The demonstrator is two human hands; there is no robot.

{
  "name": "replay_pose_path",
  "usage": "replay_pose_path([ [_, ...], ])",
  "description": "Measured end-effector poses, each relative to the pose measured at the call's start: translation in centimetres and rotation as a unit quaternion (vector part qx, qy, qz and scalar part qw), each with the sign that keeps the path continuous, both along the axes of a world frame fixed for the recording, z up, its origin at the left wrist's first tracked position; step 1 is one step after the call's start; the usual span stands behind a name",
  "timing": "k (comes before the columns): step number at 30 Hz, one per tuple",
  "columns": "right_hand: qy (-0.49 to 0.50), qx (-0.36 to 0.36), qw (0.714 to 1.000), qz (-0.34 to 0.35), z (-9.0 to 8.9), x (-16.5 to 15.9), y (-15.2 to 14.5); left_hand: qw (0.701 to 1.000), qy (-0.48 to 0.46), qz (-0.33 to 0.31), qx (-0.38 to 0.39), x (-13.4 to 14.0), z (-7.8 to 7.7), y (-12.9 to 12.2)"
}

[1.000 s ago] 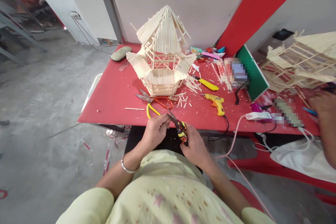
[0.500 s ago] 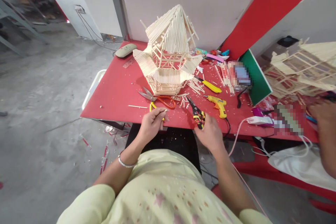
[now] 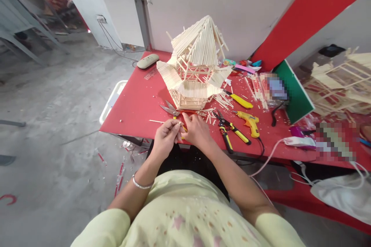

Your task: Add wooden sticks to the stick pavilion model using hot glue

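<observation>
My left hand (image 3: 165,139) is closed in a pinch on a small piece of pale wooden stick (image 3: 180,124) above the table's front edge. Close beside it, my right hand (image 3: 197,129) has its index finger stretched forward and its thumb apart, near the left fingertips. Beneath and behind my hands lie scissors (image 3: 171,110), their handles mostly hidden. Cutting pliers (image 3: 228,130) with black and yellow grips rest on the table, handles spread. Behind stands a tiered stick-built house model (image 3: 199,73) with a pointed roof.
On the red table (image 3: 130,104) are a yellow glue gun (image 3: 249,122), a yellow utility knife (image 3: 242,100), cut sticks (image 3: 223,99) and a beige case (image 3: 147,61). A green board (image 3: 298,94) stands at right, before another stick model (image 3: 342,81). A white cable (image 3: 272,158) hangs over the edge.
My right hand has let go of the pliers, which now lie on the table, and has moved left to my left hand. The view has shifted slightly.
</observation>
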State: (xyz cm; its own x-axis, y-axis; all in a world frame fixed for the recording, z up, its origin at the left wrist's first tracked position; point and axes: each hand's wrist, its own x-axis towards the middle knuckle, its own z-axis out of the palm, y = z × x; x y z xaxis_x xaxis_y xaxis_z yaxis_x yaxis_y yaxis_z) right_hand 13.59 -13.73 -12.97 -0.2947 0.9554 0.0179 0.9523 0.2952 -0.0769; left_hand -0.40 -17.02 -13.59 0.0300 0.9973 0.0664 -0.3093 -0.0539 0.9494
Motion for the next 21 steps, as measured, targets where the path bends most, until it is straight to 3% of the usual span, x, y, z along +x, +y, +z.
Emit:
replay_pose_path([
  [4,-0.001,-0.002,1.0,0.005,0.2,-0.7,2.5,1.0,-0.008,0.028,-0.002,-0.8,-0.4,0.3],
  [7,0.006,0.008,1.0,-0.001,0.8,-0.4,2.8,0.999,-0.014,0.045,0.0,-1.3,-0.6,0.6],
  [11,0.111,0.035,0.993,-0.001,1.6,0.9,0.8,0.996,0.007,0.086,0.01,-2.2,-0.6,0.9],
  [15,0.263,0.008,0.965,0.014,2.2,3.1,-2.2,0.993,0.07,0.093,0.034,-2.5,-0.6,1.1],
  [18,0.285,-0.014,0.958,0.01,2.7,4.3,-3.9,0.99,0.107,0.065,0.06,-1.7,-0.5,1.1],
  [21,0.241,-0.009,0.97,-0.006,3.1,4.9,-4.8,0.987,0.119,0.05,0.092,-0.7,-0.4,0.9],
])
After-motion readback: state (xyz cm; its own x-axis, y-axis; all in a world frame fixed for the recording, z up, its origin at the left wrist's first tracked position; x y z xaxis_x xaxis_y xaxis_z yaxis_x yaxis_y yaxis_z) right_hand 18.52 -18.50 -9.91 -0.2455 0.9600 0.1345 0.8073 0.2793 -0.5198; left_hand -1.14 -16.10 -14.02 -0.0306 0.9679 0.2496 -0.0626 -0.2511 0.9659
